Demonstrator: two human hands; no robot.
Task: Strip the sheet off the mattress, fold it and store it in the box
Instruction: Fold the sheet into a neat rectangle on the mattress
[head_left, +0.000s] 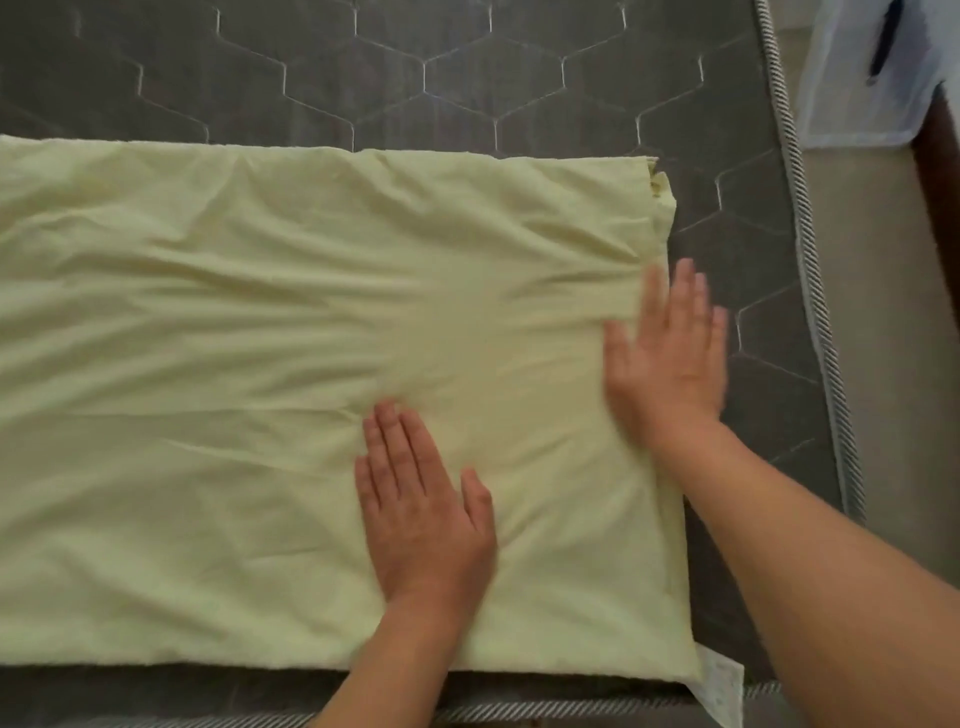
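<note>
Right forearm: bare and nearest to us, it crosses above the near right corner of the mattress toward the sheet.
Left hand: wide and flat, palm down, with fingers straight and together and the thumb spread. It presses on the sheet close to the near edge and grips nothing.
Right hand: flat, palm down, fingers straight, somewhat blurred. It lies across the right end of the sheet, with its fingertips over uncovered mattress, and grips nothing.
Sheet: pale yellow-green, folded into a long band several layers thick. It lies on the mattress along the near edge and runs out of view to the left. Its right end stops short of the mattress's right edge. Creases fan across the top layer.
White patch: it sticks out from under the sheet's near right corner. We cannot tell what it is.
Mattress: dark grey, quilted in hexagons, uncovered along the far side and the right side.
Piping: striped cord along the right and near edges of the mattress.
Box: translucent plastic, off the mattress, beside its far right corner. A dark pen-shaped item shows at it. We cannot tell whether that item is inside or on top.
Floor: pale, to the right of the mattress.
</note>
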